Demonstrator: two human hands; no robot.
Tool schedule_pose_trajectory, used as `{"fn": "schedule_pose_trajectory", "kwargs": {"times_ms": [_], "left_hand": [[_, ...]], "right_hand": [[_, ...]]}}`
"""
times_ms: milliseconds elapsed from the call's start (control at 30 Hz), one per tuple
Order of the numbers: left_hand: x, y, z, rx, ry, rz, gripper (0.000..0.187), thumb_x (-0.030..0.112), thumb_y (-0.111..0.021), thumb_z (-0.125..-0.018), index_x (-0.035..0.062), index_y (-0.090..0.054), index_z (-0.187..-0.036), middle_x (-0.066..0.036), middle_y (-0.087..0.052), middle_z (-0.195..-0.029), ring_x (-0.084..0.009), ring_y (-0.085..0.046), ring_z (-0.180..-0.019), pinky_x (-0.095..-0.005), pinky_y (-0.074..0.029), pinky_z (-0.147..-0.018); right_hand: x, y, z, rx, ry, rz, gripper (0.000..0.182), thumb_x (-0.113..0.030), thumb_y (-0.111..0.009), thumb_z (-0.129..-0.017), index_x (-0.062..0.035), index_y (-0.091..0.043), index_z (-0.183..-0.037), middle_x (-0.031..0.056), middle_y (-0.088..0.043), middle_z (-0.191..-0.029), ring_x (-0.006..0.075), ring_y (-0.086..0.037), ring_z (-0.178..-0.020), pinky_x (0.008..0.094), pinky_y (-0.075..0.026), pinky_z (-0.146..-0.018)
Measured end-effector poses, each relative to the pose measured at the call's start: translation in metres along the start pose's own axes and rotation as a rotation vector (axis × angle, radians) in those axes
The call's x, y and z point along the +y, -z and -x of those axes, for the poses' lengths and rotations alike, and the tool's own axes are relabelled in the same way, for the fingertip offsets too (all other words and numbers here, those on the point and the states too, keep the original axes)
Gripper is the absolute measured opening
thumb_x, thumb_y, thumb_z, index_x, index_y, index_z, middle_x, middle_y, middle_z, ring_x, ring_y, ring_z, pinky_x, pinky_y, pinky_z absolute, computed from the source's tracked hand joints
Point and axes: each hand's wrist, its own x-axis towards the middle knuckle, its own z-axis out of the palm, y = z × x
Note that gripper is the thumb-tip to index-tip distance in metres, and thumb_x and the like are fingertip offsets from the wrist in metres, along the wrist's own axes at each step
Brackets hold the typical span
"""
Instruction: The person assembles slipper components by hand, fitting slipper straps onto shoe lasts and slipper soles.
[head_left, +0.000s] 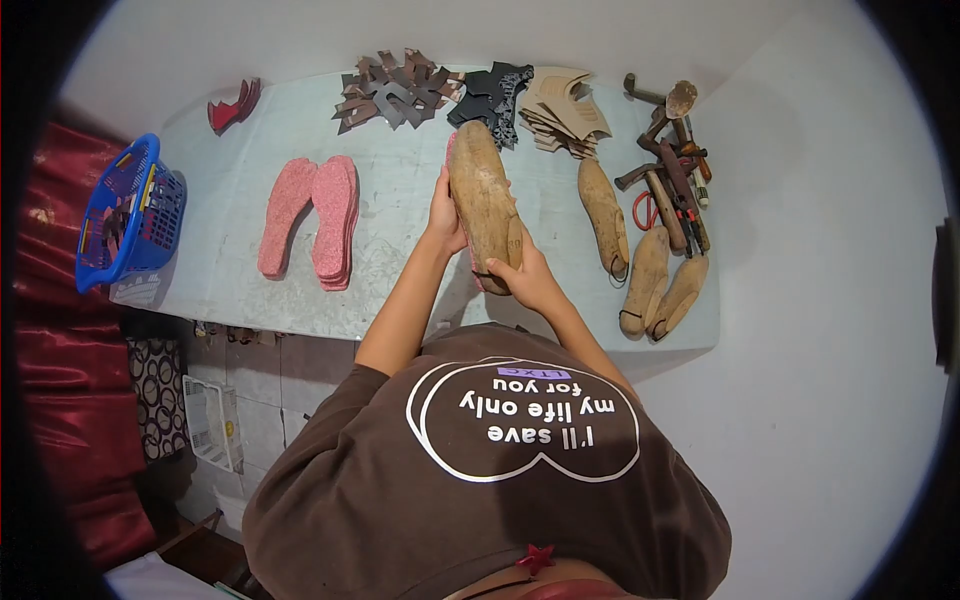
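Note:
A worn wooden shoe last (pixel 482 190) is held up in front of me over the table, its toe pointing away. The edge of a pink insole (pixel 450 150) shows along its left side, against the underside. My left hand (pixel 447 212) is closed around the left side of the last and the insole, its fingers partly hidden beneath. At the heel end, my right hand (pixel 522 278) grips the last, with the thumb across it near the heel. To the left on the table lie two stacks of pink insoles (pixel 288 215).
Dark cut pieces (pixel 395 95), black pieces (pixel 490 100) and beige pieces (pixel 565 110) lie along the back. More wooden lasts (pixel 603 215) and hand tools (pixel 670 160) are at the right. A blue basket (pixel 165 215) stands at the left edge, near red pieces (pixel 235 107).

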Motion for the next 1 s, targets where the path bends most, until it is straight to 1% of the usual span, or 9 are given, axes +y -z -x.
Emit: {"fn": "schedule_pose_trajectory", "kwargs": {"times_ms": [133,200,233,300,400,533,633,700,1000], "left_hand": [[0.000,0.010,-0.001,-0.083,0.005,0.026,0.064,0.052,-0.013,-0.089,0.0049,-0.033,-0.129,-0.021,-0.050,-0.116,-0.0348,-0.052,-0.103,-0.0464,-0.042,-0.089],[0.001,0.024,-0.008,0.097,-0.079,-0.163,0.056,0.048,-0.026,-0.091,0.0054,-0.037,-0.126,-0.016,-0.051,-0.114,-0.0293,-0.053,-0.103,-0.0437,-0.043,-0.087],[0.007,0.029,-0.007,0.103,-0.086,-0.161,0.056,0.048,-0.026,-0.091,0.0054,-0.037,-0.126,-0.016,-0.051,-0.114,-0.0293,-0.053,-0.103,-0.0437,-0.043,-0.087],[0.019,0.040,-0.003,0.176,-0.025,-0.484,0.047,0.039,-0.043,-0.089,0.0065,-0.038,-0.124,-0.011,-0.052,-0.113,-0.0235,-0.053,-0.103,-0.0417,-0.044,-0.084],[0.017,0.050,0.001,0.259,-0.013,-0.510,0.044,0.033,-0.050,-0.088,0.0081,-0.038,-0.122,-0.009,-0.052,-0.111,-0.0213,-0.053,-0.101,-0.0397,-0.044,-0.082],[0.006,0.046,0.005,0.311,-0.053,-0.498,0.044,0.031,-0.052,-0.087,0.0095,-0.037,-0.122,-0.009,-0.051,-0.110,-0.0206,-0.053,-0.099,-0.0388,-0.045,-0.080],[-0.004,0.052,-0.001,0.307,-0.140,-0.513,0.043,0.032,-0.053,-0.087,0.0100,-0.037,-0.121,-0.010,-0.051,-0.109,-0.0204,-0.054,-0.096,-0.0362,-0.047,-0.077],[-0.010,0.054,-0.005,0.309,-0.228,-0.505,0.042,0.030,-0.055,-0.086,0.0075,-0.040,-0.119,-0.010,-0.053,-0.105,-0.0188,-0.055,-0.093,-0.0334,-0.048,-0.074],[-0.031,0.050,-0.017,0.410,-0.305,-0.480,0.035,0.025,-0.058,-0.084,0.0003,-0.050,-0.108,-0.008,-0.057,-0.095,-0.0131,-0.054,-0.082,-0.0263,-0.045,-0.072]], "right_hand": [[0.005,-0.005,0.002,0.009,-0.036,-0.005,0.087,-0.017,-0.062,-0.073,0.0006,-0.007,-0.137,0.0263,-0.040,-0.125,0.0326,-0.043,-0.116,0.0356,-0.034,-0.096],[0.029,-0.007,0.003,0.022,-0.008,0.041,0.086,-0.018,-0.063,-0.073,0.0013,-0.008,-0.137,0.0270,-0.040,-0.125,0.0336,-0.042,-0.117,0.0359,-0.033,-0.097],[0.033,-0.006,0.003,0.041,0.022,0.087,0.086,-0.018,-0.063,-0.073,0.0019,-0.009,-0.137,0.0276,-0.039,-0.125,0.0347,-0.040,-0.118,0.0361,-0.032,-0.098],[0.038,-0.001,0.007,0.004,-0.009,0.171,0.083,-0.015,-0.062,-0.074,0.0015,-0.011,-0.137,0.0262,-0.039,-0.126,0.0327,-0.040,-0.117,0.0350,-0.031,-0.098],[0.039,0.004,0.012,-0.037,-0.043,0.275,0.080,-0.014,-0.062,-0.075,0.0009,-0.013,-0.137,0.0257,-0.038,-0.127,0.0322,-0.039,-0.118,0.0342,-0.030,-0.098],[0.047,0.001,0.018,-0.023,-0.045,0.325,0.082,-0.017,-0.062,-0.075,0.0019,-0.011,-0.136,0.0273,-0.037,-0.122,0.0373,-0.040,-0.114,0.0371,-0.031,-0.097],[0.051,-0.003,0.020,0.022,-0.055,0.272,0.081,-0.016,-0.061,-0.075,0.0019,-0.012,-0.136,0.0264,-0.037,-0.121,0.0372,-0.040,-0.113,0.0373,-0.031,-0.096],[0.050,-0.005,0.022,0.046,-0.070,0.238,0.081,-0.016,-0.061,-0.075,0.0019,-0.012,-0.136,0.0262,-0.037,-0.122,0.0371,-0.040,-0.113,0.0374,-0.032,-0.096],[0.067,-0.003,0.029,0.139,-0.063,0.235,0.075,-0.014,-0.061,-0.073,0.0032,-0.019,-0.134,0.0258,-0.038,-0.121,0.0375,-0.041,-0.111,0.0392,-0.034,-0.094]]}}
